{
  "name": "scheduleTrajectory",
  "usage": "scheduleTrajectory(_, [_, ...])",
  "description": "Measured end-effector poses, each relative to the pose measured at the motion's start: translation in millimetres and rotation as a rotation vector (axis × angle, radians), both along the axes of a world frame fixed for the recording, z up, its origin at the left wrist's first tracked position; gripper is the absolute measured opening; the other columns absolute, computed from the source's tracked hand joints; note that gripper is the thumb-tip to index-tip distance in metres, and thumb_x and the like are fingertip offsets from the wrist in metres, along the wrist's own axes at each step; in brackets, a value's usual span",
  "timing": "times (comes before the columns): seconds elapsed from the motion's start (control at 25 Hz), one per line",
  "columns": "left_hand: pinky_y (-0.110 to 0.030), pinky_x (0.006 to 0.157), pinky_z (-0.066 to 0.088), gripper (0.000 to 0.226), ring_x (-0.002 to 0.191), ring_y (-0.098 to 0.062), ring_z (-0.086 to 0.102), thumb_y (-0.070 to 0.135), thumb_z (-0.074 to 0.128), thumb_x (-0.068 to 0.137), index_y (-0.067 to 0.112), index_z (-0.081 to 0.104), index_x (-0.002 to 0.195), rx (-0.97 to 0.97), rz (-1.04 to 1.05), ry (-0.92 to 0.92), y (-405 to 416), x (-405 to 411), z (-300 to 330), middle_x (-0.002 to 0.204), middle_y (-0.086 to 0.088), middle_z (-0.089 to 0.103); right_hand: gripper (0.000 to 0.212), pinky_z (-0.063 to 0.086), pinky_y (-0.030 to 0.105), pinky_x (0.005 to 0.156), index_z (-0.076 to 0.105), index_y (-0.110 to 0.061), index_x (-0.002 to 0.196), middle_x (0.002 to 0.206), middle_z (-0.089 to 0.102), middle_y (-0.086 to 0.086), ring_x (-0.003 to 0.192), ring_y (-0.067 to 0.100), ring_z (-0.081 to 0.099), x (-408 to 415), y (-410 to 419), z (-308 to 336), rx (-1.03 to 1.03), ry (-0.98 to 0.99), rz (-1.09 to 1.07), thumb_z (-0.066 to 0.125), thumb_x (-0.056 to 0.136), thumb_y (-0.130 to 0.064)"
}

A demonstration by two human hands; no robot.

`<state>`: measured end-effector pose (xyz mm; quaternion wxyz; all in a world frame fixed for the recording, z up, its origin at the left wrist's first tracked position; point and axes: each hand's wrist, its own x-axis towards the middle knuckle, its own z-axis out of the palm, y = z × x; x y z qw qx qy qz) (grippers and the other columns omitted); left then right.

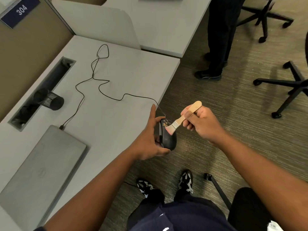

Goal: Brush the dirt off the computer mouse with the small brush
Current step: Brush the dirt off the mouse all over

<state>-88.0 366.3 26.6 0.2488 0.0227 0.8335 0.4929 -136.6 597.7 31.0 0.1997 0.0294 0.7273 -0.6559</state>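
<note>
Head view, centre of the frame: I hold the computer mouse (167, 136) off the desk edge, over the carpet, in my left hand (150, 137). My thumb curls under its near end, my fingers wrap its far side, and my index finger stretches upward. My right hand (202, 123) pinches the wooden handle of the small brush (180, 120), fingers curled round it, the handle tip poking up past my knuckles. The pale bristles touch the mouse's upper face, just below a patch of light-coloured dirt (165, 122) near the front end, where the cord (93, 77) leaves the mouse and trails in loops across the grey desk (116, 114) toward the upper left.

Lower left, a closed laptop (41, 165) lies on the desk; the cord appears to end at a plug by its top corner. A black mesh cup (49, 99) lies on its side at middle left. Upper right, another person's legs and office chair bases stand on the carpet.

To do this step well, I judge I should keep the mouse tilted away from the desk, sweep the bristles in short, light strokes through the dirt and off the front edge, so the debris falls to the floor, and hold my grip on the mouse firm so the cord's pull does not twist it.
</note>
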Motion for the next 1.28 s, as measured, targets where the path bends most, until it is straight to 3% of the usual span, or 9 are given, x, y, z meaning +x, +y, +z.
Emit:
scheduleTrajectory(0.2, [-0.039,0.091,0.064,0.158,0.136,-0.023,0.058,0.010,0.098,0.068,0.070,-0.024,0.149,0.011,0.009,-0.011,-3.7,-1.1,-1.5,0.167,0.011,0.029,0.016,0.049,0.025,0.060,0.069,-0.019,0.098,0.065,0.071,-0.006,0.058,0.004,0.061,-0.8,9.0,-7.6,0.109,0.040,-0.085,0.057,0.105,-0.027])
scheduleTrajectory(0.36, [-0.029,0.091,0.063,0.158,0.133,-0.020,0.059,0.015,0.099,0.068,0.068,-0.026,0.149,0.011,0.013,-0.022,-5.0,-4.7,-4.0,0.158,0.013,0.034,0.015,0.049,0.024,0.058,0.070,-0.017,0.101,0.067,0.071,-0.002,0.059,0.006,0.062,-1.1,11.7,-8.5,-0.007,0.030,-0.164,0.060,0.105,-0.027])
scheduleTrajectory(0.48, [-0.034,0.089,0.065,0.158,0.127,-0.026,0.064,0.016,0.098,0.066,0.071,-0.026,0.147,0.020,0.014,-0.032,-4.9,-5.9,-5.0,0.158,0.012,0.034,0.015,0.052,0.024,0.060,0.072,-0.015,0.106,0.076,0.074,0.002,0.066,0.012,0.064,0.2,8.8,-4.3,-0.107,0.041,-0.064,0.064,0.103,-0.028])
scheduleTrajectory(0.68, [-0.036,0.080,0.067,0.159,0.123,-0.028,0.067,0.017,0.098,0.065,0.073,-0.027,0.145,-0.021,-0.006,-0.040,-3.5,-7.7,-3.4,0.164,0.012,0.031,0.037,0.053,0.023,0.058,0.073,-0.014,0.106,0.080,0.076,0.007,0.068,0.018,0.067,-4.4,6.5,13.6,-0.119,0.048,0.187,0.066,0.090,-0.045])
scheduleTrajectory(0.88, [-0.037,0.078,0.067,0.160,0.133,-0.032,0.059,0.016,0.098,0.064,0.072,-0.028,0.146,-0.018,-0.051,-0.065,-3.0,-8.6,-2.9,0.167,0.009,0.029,0.021,0.053,0.027,0.060,0.072,-0.013,0.104,0.074,0.075,0.004,0.066,0.017,0.067,-15.2,-1.2,18.6,0.033,0.081,0.260,0.062,0.102,-0.031])
scheduleTrajectory(1.28, [-0.040,0.082,0.066,0.156,0.123,-0.032,0.069,0.012,0.096,0.070,0.077,-0.026,0.142,0.067,-0.091,-0.131,-3.2,-4.8,-1.8,0.170,0.016,0.023,0.015,0.052,0.026,0.061,0.072,-0.013,0.104,0.072,0.073,0.001,0.066,0.015,0.065,-26.1,-1.5,4.2,0.059,0.074,0.184,0.062,0.104,-0.025])
